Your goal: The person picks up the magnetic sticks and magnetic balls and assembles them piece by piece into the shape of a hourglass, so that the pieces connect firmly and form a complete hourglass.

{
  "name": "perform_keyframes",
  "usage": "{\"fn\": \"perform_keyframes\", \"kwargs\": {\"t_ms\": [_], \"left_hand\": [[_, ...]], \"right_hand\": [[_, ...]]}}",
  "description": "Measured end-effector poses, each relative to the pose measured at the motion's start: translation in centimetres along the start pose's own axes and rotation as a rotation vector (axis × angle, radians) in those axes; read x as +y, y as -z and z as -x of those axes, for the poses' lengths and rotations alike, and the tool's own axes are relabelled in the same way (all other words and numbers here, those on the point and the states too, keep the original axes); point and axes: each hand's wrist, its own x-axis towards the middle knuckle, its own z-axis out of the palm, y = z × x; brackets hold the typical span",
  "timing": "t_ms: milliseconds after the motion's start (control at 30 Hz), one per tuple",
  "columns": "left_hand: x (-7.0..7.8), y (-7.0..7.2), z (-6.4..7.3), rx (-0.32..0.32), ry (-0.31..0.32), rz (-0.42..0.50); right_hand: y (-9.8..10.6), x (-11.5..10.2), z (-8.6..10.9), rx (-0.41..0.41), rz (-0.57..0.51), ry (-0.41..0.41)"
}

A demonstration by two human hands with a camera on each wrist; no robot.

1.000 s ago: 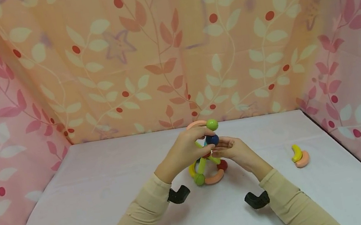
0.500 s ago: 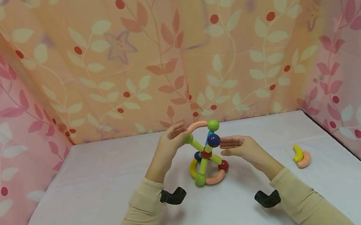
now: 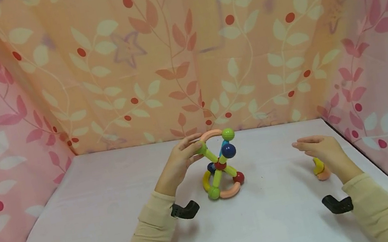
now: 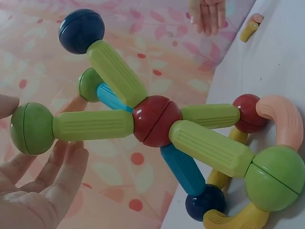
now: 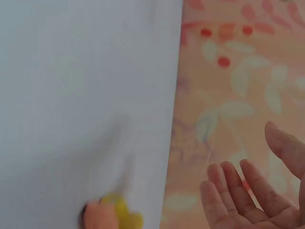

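Observation:
A magnetic ball-and-stick model (image 3: 220,165) stands upright mid-table. It has a red centre ball (image 4: 157,121), straight light-green and blue sticks, and curved pink and yellow sticks around its base. My left hand (image 3: 177,164) holds the model's upper-left green ball (image 4: 32,128), thumb on one side and fingers curled behind. Another pink curved stick (image 3: 211,134) spans the top to a second green ball (image 3: 228,134). A dark-blue ball (image 3: 228,150) caps a free stick end. My right hand (image 3: 324,152) hovers, fingers extended and holding nothing, over a loose yellow curved stick (image 3: 318,165) and a pink curved stick (image 3: 324,175).
The table (image 3: 272,219) has a white cover. Patterned cloth (image 3: 183,54) closes in the back and both sides. Black wrist mounts (image 3: 185,210) hang under both forearms. The right side cloth rises close beyond the loose sticks.
My left hand has shifted from the dark-blue ball to the upper-left green ball. My right hand has left the model and moved right, over the loose curved sticks. The model stays in place.

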Motion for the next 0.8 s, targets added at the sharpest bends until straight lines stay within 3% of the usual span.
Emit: {"fn": "perform_keyframes", "kwargs": {"t_ms": [200, 333, 467, 667, 800], "left_hand": [[-0.1, 0.1, 0.0, -0.009, -0.013, -0.007], [-0.1, 0.1, 0.0, -0.019, -0.019, 0.006], [-0.2, 0.2, 0.0, -0.014, -0.021, 0.011], [-0.2, 0.2, -0.1, 0.004, -0.018, 0.015], [-0.1, 0.0, 0.1, 0.005, -0.014, 0.02]], "right_hand": [[3.1, 3.2, -0.9, 0.059, -0.01, 0.018], [4.1, 4.5, -1.0, 0.044, 0.003, -0.039], [4.5, 5.2, -1.4, 0.033, 0.045, -0.081], [4.6, 6.3, -2.8, 0.011, 0.114, -0.045], [4.1, 6.3, -3.5, 0.031, 0.228, -0.043]]}}
